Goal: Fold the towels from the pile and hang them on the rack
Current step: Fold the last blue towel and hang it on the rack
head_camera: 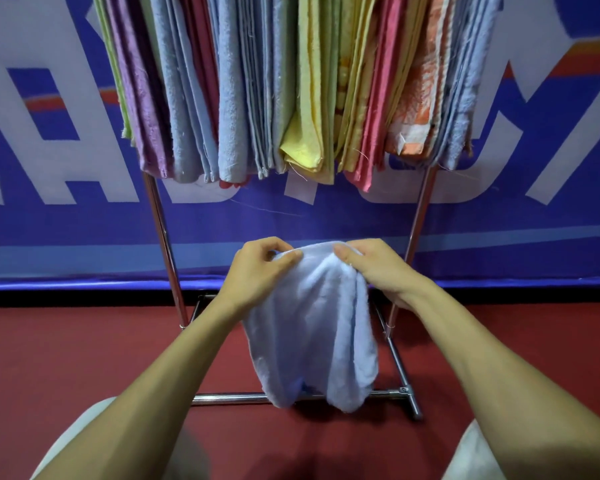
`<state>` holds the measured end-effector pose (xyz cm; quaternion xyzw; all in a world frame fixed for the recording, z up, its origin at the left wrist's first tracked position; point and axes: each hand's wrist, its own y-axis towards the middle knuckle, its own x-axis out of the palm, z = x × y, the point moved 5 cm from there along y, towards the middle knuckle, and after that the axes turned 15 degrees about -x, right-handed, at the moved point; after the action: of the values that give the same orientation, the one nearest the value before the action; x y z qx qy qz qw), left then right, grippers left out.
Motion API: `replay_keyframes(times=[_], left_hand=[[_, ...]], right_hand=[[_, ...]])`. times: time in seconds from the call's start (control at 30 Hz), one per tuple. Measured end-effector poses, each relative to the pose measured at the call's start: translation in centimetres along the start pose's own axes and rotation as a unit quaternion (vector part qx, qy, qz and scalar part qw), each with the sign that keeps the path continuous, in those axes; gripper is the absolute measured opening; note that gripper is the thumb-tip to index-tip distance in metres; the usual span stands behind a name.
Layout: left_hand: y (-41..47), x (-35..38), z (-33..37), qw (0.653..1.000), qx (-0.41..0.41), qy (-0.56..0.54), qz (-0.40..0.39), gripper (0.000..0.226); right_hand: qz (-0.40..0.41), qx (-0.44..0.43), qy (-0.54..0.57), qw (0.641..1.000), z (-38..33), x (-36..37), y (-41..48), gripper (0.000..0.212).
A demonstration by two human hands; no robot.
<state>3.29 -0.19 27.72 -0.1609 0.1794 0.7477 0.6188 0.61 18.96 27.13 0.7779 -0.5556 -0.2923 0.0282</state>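
The chrome rack (160, 233) serves as the holder here: its 2 uprights rise through the middle of the frame, and its top is packed with folded towels hanging side by side across the upper part of the picture. From left to right they run from a green towel (113, 64) and a purple towel (142, 98), through several light blue hung towels (231, 109), to a yellow towel (307, 133), a pink towel (371, 133), an orange patterned towel (418, 109) and more blue ones at the far right. Their lower edges hang at roughly the same height, touching one another.

Below them, in the centre of the frame, the person holds a pale blue towel (312, 334) in front of the rack's lower section. The left hand (260, 268) pinches the towel's top edge on its left side, fingers curled over the cloth and thumb against it. The right hand (374, 268) grips the same edge just beside it, fingers bent over the top and thumb pressed on the near face. The 2 hands sit near each other, with a short stretch of edge between them. The cloth hangs bunched in loose folds, its bottom reaching the rack's base bar (229, 397) in the lower centre.

A blue banner (49, 150) with large white letters fills the background, and a red floor (84, 341) lies beneath.
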Motion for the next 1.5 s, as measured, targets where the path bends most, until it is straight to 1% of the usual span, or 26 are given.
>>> replay_keyframes(times=[0.07, 0.17, 0.2, 0.27, 0.33, 0.37, 0.43, 0.5, 0.53, 0.63, 0.73, 0.8, 0.87, 0.93, 0.97, 1.0, 1.07, 1.1, 1.13, 1.17, 1.23, 1.27, 1.33, 1.37, 1.43, 1.5], left_hand=[[-0.1, 0.1, 0.1, 0.999, 0.021, 0.035, -0.002, 0.018], [0.0, 0.2, -0.3, 0.998, 0.021, 0.054, -0.019, 0.023], [0.0, 0.2, -0.4, 0.999, 0.013, 0.039, -0.029, 0.024], [-0.3, 0.2, -0.5, 0.998, -0.010, -0.030, -0.054, 0.025], [-0.8, 0.5, -0.2, 0.991, -0.029, -0.106, -0.077, 0.026], [-0.9, 0.5, 0.1, 0.986, -0.036, -0.140, -0.083, 0.026], [-1.0, 0.4, 0.4, 0.971, -0.059, -0.213, -0.095, 0.028], [-1.1, 0.4, 0.6, 0.947, -0.091, -0.281, -0.123, 0.029], [-1.1, 0.4, 0.7, 0.936, -0.106, -0.307, -0.136, 0.030], [-0.6, 0.8, 0.2, 0.897, -0.157, -0.385, -0.151, 0.039], [0.4, 0.1, -0.2, 0.817, -0.182, -0.520, -0.172, 0.051], [1.2, -1.2, -0.7, 0.767, -0.179, -0.596, -0.154, 0.049], [1.9, -2.5, -1.5, 0.740, -0.179, -0.639, -0.110, 0.045], [2.2, -3.4, -2.4, 0.746, -0.184, -0.637, -0.067, 0.045], [2.1, -3.7, -2.7, 0.759, -0.189, -0.621, -0.047, 0.044], [2.0, -3.9, -3.0, 0.778, -0.193, -0.597, -0.025, 0.040], [1.6, -4.1, -2.9, 0.835, -0.185, -0.519, 0.002, 0.022], [1.4, -3.9, -2.7, 0.861, -0.176, -0.477, 0.003, 0.013], [1.2, -3.6, -2.5, 0.882, -0.169, -0.440, -0.003, 0.011], [0.9, -3.0, -2.4, 0.896, -0.167, -0.412, -0.014, 0.016], [0.4, -1.7, -2.2, 0.912, -0.169, -0.370, -0.044, 0.019], [0.1, -1.0, -2.0, 0.919, -0.172, -0.351, -0.059, 0.018], [-0.3, 0.2, -1.8, 0.927, -0.174, -0.321, -0.084, 0.017], [-0.5, 0.7, -1.7, 0.930, -0.173, -0.311, -0.094, 0.016], [-0.6, 1.4, -1.5, 0.934, -0.170, -0.297, -0.104, 0.014], [-0.7, 1.9, -1.5, 0.936, -0.173, -0.291, -0.099, 0.013]], right_hand=[[0.048, 0.005, 0.054, 0.997, -0.2, -0.4, 0.3, 0.047], [0.118, 0.022, 0.132, 0.984, 0.2, -1.0, 0.6, 0.042], [0.148, 0.029, 0.147, 0.978, 0.5, -1.4, 0.6, 0.040], [0.185, 0.039, 0.148, 0.971, 1.0, -2.1, 0.6, 0.039], [0.185, 0.020, 0.099, 0.978, 1.0, -2.6, 0.3, 0.048], [0.177, -0.003, 0.045, 0.983, 1.0, -2.9, 0.2, 0.050], [0.131, -0.035, -0.117, 0.984, 1.0, -3.1, -0.3, 0.049], [0.057, -0.013, -0.248, 0.967, 1.6, -2.8, -0.8, 0.049], [0.027, 0.007, -0.272, 0.962, 2.1, -2.6, -1.0, 0.050], [-0.013, 0.041, -0.288, 0.957, 3.4, -2.1, -1.4, 0.051], [-0.033, 0.060, -0.295, 0.953, 4.6, -1.9, -1.6, 0.044], [-0.049, 0.075, -0.289, 0.953, 5.6, -1.8, -1.7, 0.042], [-0.066, 0.081, -0.288, 0.952, 6.1, -1.6, -1.7, 0.038], [-0.091, 0.078, -0.281, 0.952, 5.9, -1.1, -1.7, 0.030], [-0.101, 0.074, -0.269, 0.955, 5.6, -0.7, -1.6, 0.025], [-0.100, 0.070, -0.247, 0.961, 5.3, -0.4, -1.5, 0.020], [-0.063, 0.069, -0.138, 0.986, 4.5, 0.2, -1.2, 0.008], [-0.037, 0.068, -0.079, 0.994, 3.9, 0.4, -1.1, 0.008], [-0.011, 0.063, -0.026, 0.998, 3.2, 0.6, -0.9, 0.010], [0.011, 0.050, 0.003, 0.999, 2.4, 0.6, -0.7, 0.009], [0.032, 0.015, 0.021, 0.999, 0.4, 0.5, -0.4, 0.004], [0.030, 0.006, 0.034, 0.999, -0.3, 0.5, -0.2, 0.007], [-0.006, 0.013, 0.061, 0.998, -0.8, 0.6, -0.1, 0.008], [-0.029, 0.012, 0.043, 0.999, -0.9, 0.6, -0.3, 0.014], [-0.068, -0.001, -0.053, 0.996, -0.9, 0.5, -0.4, 0.029], [-0.096, -0.021, -0.162, 0.982, -0.9, 0.3, -0.7, 0.030]])
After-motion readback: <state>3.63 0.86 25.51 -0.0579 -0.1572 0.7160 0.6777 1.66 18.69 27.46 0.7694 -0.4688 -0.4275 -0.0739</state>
